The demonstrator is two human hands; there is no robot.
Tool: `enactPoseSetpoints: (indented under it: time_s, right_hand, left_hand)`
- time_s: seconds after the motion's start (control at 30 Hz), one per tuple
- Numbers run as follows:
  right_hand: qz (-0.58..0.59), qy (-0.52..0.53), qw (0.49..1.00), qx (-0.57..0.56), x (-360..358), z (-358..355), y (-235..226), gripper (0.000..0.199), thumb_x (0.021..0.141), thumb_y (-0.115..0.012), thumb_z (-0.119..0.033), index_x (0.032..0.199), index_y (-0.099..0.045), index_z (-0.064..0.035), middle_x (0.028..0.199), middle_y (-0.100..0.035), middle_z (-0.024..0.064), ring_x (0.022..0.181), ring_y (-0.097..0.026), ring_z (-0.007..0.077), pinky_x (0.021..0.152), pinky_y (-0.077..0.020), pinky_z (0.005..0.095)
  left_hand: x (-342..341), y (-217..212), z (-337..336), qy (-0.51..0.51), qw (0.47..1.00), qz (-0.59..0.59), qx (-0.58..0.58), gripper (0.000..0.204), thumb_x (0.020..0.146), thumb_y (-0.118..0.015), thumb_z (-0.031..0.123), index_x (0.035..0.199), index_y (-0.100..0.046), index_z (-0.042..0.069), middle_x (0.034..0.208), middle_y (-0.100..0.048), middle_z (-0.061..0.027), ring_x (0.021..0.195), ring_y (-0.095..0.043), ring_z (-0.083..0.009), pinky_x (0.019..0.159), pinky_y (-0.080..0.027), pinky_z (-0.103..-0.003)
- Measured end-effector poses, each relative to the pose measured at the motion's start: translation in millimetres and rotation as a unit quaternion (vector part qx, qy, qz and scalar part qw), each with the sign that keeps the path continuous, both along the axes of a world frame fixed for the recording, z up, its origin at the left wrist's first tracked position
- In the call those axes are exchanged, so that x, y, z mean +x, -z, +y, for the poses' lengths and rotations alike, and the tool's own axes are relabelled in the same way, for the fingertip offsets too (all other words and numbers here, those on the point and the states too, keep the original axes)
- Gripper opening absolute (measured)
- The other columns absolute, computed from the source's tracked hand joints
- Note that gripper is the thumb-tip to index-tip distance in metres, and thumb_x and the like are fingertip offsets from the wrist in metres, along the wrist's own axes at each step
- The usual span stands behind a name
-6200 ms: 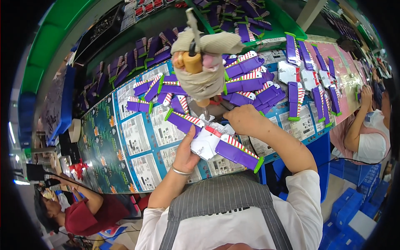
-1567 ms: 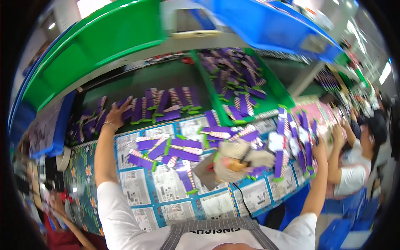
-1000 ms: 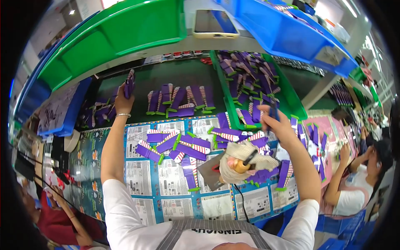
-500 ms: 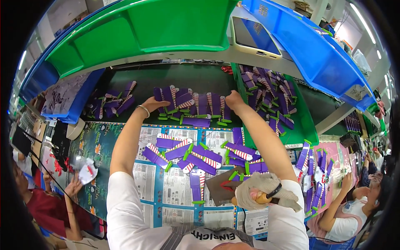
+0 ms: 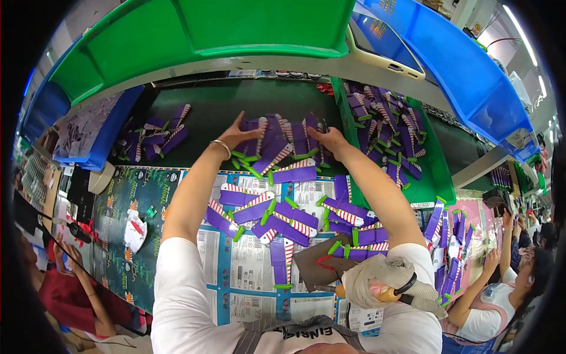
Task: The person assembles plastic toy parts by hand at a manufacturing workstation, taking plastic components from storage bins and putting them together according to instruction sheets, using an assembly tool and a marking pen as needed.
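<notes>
On the dark green belt, a row of purple toy wings (image 5: 277, 141) with red-and-white striped edges and green tips is bunched between my hands. My left hand (image 5: 234, 134) presses against the row's left end, its fingers spread apart. At the right end, my right hand (image 5: 330, 141) is closed on the end wings, with some fingers hidden behind them. Motion smears the middle of the bunch. One loose wing (image 5: 293, 171) lies in front of it at the belt's edge. More purple wings (image 5: 286, 221) are scattered over the worktable (image 5: 253, 295) beneath my forearms.
A green bin (image 5: 433, 171) heaped with wings stands right of my right hand. Another wing pile (image 5: 156, 138) sits left on the belt. Overhead are a green tray (image 5: 200, 29), a blue tray (image 5: 460, 76) and a phone (image 5: 386, 50). Co-workers sit on both sides.
My left hand has moved right and spread its fingers, and the row of wings is squeezed closer together. A white piece at the left now lies on the table, away from the co-worker's hand.
</notes>
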State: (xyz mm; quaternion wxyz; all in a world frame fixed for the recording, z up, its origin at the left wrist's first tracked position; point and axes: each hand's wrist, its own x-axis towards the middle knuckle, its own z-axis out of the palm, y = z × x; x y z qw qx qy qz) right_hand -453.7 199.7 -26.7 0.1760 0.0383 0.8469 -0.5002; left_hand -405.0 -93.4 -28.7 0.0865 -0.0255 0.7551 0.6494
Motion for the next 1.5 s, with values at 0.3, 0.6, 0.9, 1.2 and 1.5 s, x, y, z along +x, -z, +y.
enactPoseSetpoints:
  time_s: [0.3, 0.6, 0.9, 1.2, 1.5]
  right_hand:
    - [-0.082, -0.112, 0.949, -0.282, 28, -10, -23, 0.029, 0.082, -0.067, -0.03, 0.098, -0.064, -0.0051, 0.086, -0.065, 0.003, 0.074, -0.059, 0.0117, 0.067, -0.0461, 0.0277]
    - [0.02, -0.104, 0.92, -0.378, 46, 4, -34, 0.039, 0.078, -0.072, -0.024, 0.11, -0.057, -0.0069, 0.101, -0.063, 0.0017, 0.092, -0.056, 0.0112, 0.082, -0.0425, 0.0262]
    - [0.123, 0.029, 0.938, -0.322, 123, 102, -123, 0.042, 0.081, -0.068, -0.023, 0.113, -0.05, -0.0025, 0.098, -0.063, 0.0068, 0.086, -0.06, 0.015, 0.078, -0.0479, 0.0312]
    - [0.035, 0.146, 0.986, -0.076, 175, 206, -115, 0.043, 0.078, -0.066, -0.02, 0.115, -0.049, -0.0051, 0.076, -0.054, 0.0018, 0.064, -0.049, 0.0104, 0.051, -0.0396, 0.026]
    - [0.488, -0.047, 0.845, 0.211, 363, 197, -50, 0.047, 0.071, -0.062, -0.004, 0.117, -0.052, -0.0046, 0.098, -0.059, 0.013, 0.085, -0.057, 0.0296, 0.073, -0.0453, 0.0385]
  left_hand:
    - [3, 13, 66, 0.015, 0.95, -0.133, 0.281, 0.116, 0.066, -0.082, 0.029, 0.145, 0.002, 0.019, 0.128, -0.048, -0.0134, 0.101, -0.058, -0.0211, 0.084, -0.05, -0.035]
    - [31, -15, 97, 0.027, 0.931, -0.039, 0.362, 0.102, 0.073, -0.075, 0.008, 0.144, -0.005, 0.027, 0.124, -0.048, -0.0105, 0.107, -0.054, -0.0222, 0.088, -0.049, -0.038]
    - [70, -118, 200, 0.131, 0.932, 0.043, 0.336, 0.107, 0.071, -0.076, 0.007, 0.144, 0.001, 0.018, 0.127, -0.042, -0.0178, 0.109, -0.052, -0.0267, 0.089, -0.047, -0.042]
    - [73, -102, 262, 0.319, 0.898, 0.23, -0.197, 0.063, 0.089, -0.051, 0.041, 0.136, -0.035, 0.002, 0.124, -0.053, -0.0194, 0.108, -0.054, -0.0243, 0.091, -0.042, -0.032]
    - [39, -10, 144, 0.271, 0.825, 0.15, -0.472, 0.069, 0.07, -0.057, 0.014, 0.136, -0.038, 0.01, 0.122, -0.052, -0.0222, 0.109, -0.053, -0.0338, 0.095, -0.041, -0.038]
